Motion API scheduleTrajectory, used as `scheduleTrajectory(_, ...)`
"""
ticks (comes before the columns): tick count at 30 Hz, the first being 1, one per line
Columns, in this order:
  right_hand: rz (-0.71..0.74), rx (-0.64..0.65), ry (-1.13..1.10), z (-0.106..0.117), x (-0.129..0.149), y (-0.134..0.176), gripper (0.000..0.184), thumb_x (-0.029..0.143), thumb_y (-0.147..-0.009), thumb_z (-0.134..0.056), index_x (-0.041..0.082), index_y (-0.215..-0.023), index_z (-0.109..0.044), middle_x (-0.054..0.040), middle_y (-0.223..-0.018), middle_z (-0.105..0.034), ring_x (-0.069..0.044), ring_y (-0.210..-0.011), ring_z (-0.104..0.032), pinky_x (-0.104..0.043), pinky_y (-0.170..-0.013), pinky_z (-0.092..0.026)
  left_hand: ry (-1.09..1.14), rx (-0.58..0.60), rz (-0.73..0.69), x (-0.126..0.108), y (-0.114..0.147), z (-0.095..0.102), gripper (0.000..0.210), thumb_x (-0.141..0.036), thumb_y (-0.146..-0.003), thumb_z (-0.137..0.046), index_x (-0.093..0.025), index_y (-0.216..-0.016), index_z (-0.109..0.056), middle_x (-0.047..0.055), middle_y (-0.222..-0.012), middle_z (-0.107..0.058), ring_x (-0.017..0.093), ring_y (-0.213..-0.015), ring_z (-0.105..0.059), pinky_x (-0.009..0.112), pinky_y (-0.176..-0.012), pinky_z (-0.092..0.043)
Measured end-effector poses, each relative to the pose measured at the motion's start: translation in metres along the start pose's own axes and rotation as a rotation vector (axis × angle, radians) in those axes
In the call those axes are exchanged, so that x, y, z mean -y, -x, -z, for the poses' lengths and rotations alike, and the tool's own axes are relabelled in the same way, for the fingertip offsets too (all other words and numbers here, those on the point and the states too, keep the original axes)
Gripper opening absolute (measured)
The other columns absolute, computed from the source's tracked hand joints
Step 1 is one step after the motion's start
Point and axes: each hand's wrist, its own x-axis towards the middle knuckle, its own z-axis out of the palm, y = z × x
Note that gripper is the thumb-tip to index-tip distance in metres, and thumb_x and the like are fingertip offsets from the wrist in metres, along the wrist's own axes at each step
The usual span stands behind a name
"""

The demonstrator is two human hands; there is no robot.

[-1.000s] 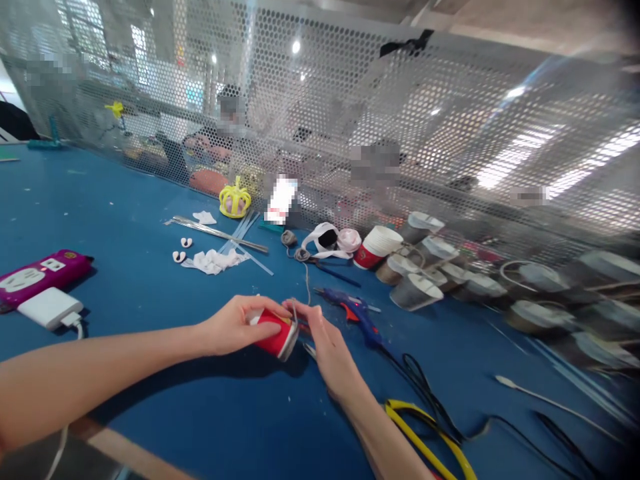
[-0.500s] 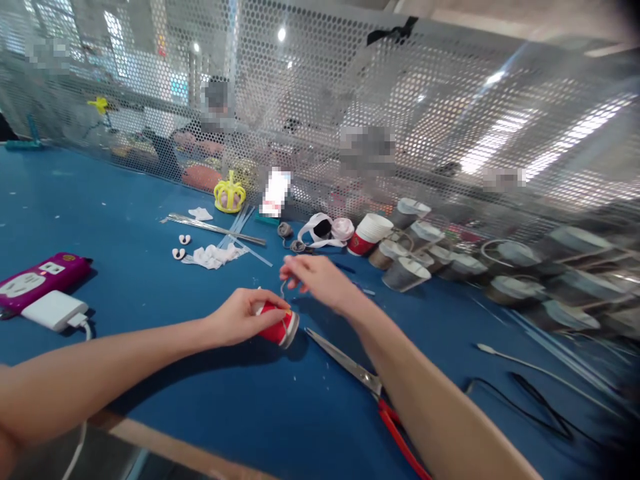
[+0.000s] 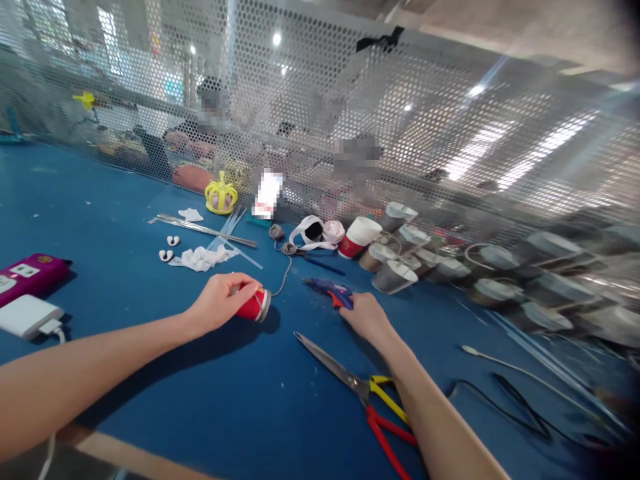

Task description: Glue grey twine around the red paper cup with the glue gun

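My left hand point(image 3: 223, 303) is closed around a small red paper cup point(image 3: 253, 305) with a white rim, tipped on its side over the blue table point(image 3: 215, 393). From the cup a grey cord point(image 3: 286, 277) runs back to a coil point(image 3: 289, 249) on the table. To the right, my right hand point(image 3: 367, 317) grips the back end of a blue glue gun point(image 3: 327, 290) with an orange trigger; its nozzle points left. Scissors point(image 3: 355, 383) with red and yellow handles lie nearer to me, blades partly open, beneath my right forearm.
Paper cups point(image 3: 363, 233) and several grey cups point(image 3: 395, 275) line the back right, by a perforated metal screen point(image 3: 310, 80). A yellow crown point(image 3: 221, 195), white fabric scraps point(image 3: 203, 258) and a phone point(image 3: 267, 193) stand further back. At left are a purple case point(image 3: 33, 275) and white charger point(image 3: 31, 317); cables point(image 3: 520, 403) lie right.
My right hand has moved right, away from the cord by the cup, and taken hold of the glue gun. My left hand still holds the cup. The view has shifted slightly.
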Motion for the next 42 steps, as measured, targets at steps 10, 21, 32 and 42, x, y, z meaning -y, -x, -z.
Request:
scheduleTrajectory(10,-0.031,0.319,-0.389,0.032,0.046,0.052,0.024,0.040,-0.059,-0.063,0.018,-0.067,-0.057,0.0001,-0.052,-0.056,-0.014,-0.049,-0.051,-0.026,-0.046,-0.039,-0.031,0.054,0.017,-0.005,0.003,-0.005,0.028,-0.035,-0.081,-0.050,-0.014,-0.081,-0.068,0.005,-0.076,-0.071,0.015,-0.066,-0.062,0.022,-0.059,-0.048)
scheduleTrajectory(21,-0.046,0.342,-0.172,0.009,0.051,0.095,0.030,0.050,-0.061,-0.059,0.021,-0.055,-0.060,0.0000,-0.037,-0.052,-0.015,-0.034,-0.048,-0.027,-0.036,-0.041,-0.094,0.092,-0.007,-0.011,0.003,0.001,0.022,-0.024,-0.078,-0.051,-0.014,-0.085,-0.069,0.005,-0.078,-0.071,0.015,-0.067,-0.063,0.022,-0.061,-0.048)
scheduleTrajectory(32,0.355,0.229,-0.110,0.013,0.062,0.105,0.020,0.034,-0.075,-0.050,0.021,-0.069,-0.065,-0.0002,-0.047,-0.059,-0.015,-0.046,-0.057,-0.022,-0.047,-0.047,-0.111,0.094,0.024,-0.013,0.000,0.002,0.022,-0.026,-0.080,-0.051,-0.015,-0.084,-0.069,0.004,-0.085,-0.071,0.013,-0.073,-0.063,0.021,-0.067,-0.047)
scheduleTrajectory(42,0.426,0.259,0.000,0.010,0.055,0.107,0.021,0.032,-0.079,-0.048,0.021,-0.073,-0.064,0.0006,-0.053,-0.061,-0.014,-0.044,-0.053,-0.022,-0.046,-0.045,-0.146,0.102,0.006,-0.013,0.000,0.002,0.022,-0.027,-0.080,-0.050,-0.016,-0.085,-0.069,0.003,-0.086,-0.071,0.013,-0.074,-0.063,0.021,-0.068,-0.047)
